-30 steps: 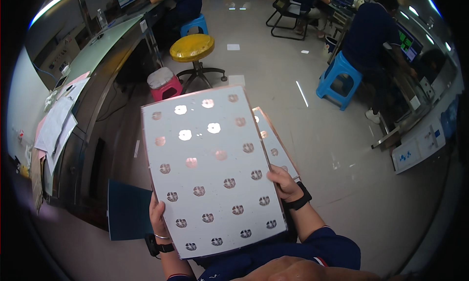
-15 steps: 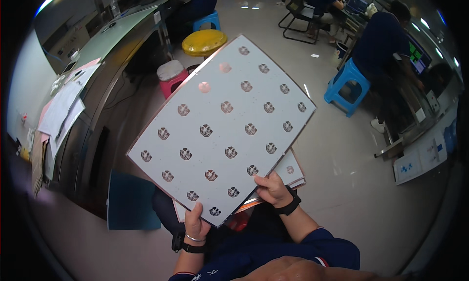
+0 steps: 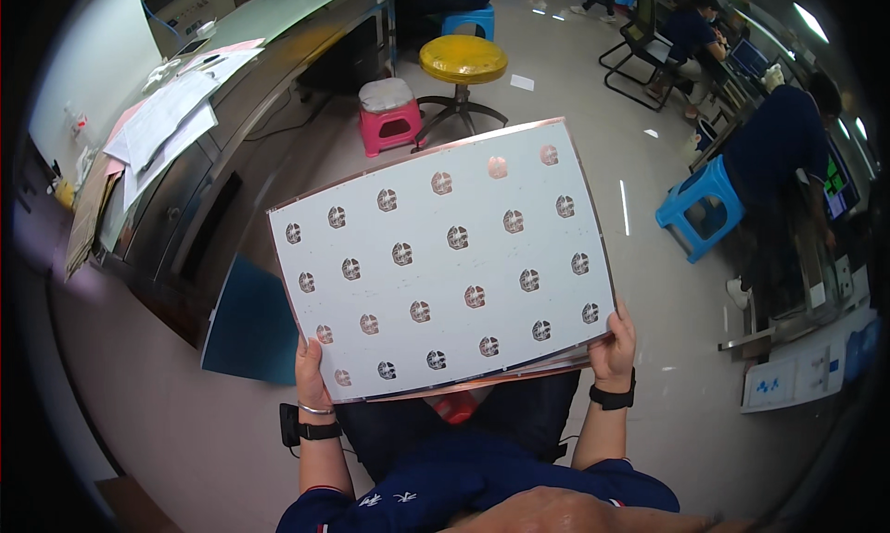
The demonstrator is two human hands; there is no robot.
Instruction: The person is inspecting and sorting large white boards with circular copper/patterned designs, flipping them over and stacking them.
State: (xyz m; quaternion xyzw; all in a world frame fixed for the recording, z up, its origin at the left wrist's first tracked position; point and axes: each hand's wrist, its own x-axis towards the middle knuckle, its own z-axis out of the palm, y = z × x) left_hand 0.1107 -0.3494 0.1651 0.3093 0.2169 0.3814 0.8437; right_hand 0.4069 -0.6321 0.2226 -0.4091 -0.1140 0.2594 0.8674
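A stiff white panel (image 3: pixel 438 273) with a copper-coloured edge and rows of roundish dark and coppery patterns lies tilted above my lap. My left hand (image 3: pixel 311 371) grips its lower left side, thumb on the face. At the lower right side, my right hand (image 3: pixel 616 349) holds the edge with its fingers wrapped round it. Edges of at least one more panel (image 3: pixel 519 374) show just beneath, over my thighs. A bit of something red (image 3: pixel 453 407) shows between my legs. The fingertips under the panel are hidden.
A teal board (image 3: pixel 243 324) stands to the left by a metal desk with papers (image 3: pixel 167 130). Ahead are a pink stool (image 3: pixel 390 125) and a yellow round stool (image 3: pixel 464 60). On the right, a person (image 3: pixel 774 153) works beside a blue stool (image 3: pixel 700 204).
The panel has turned clockwise so its long edges run more nearly level, and it has come lower. My right hand has moved outward to the right; the view has shifted left.
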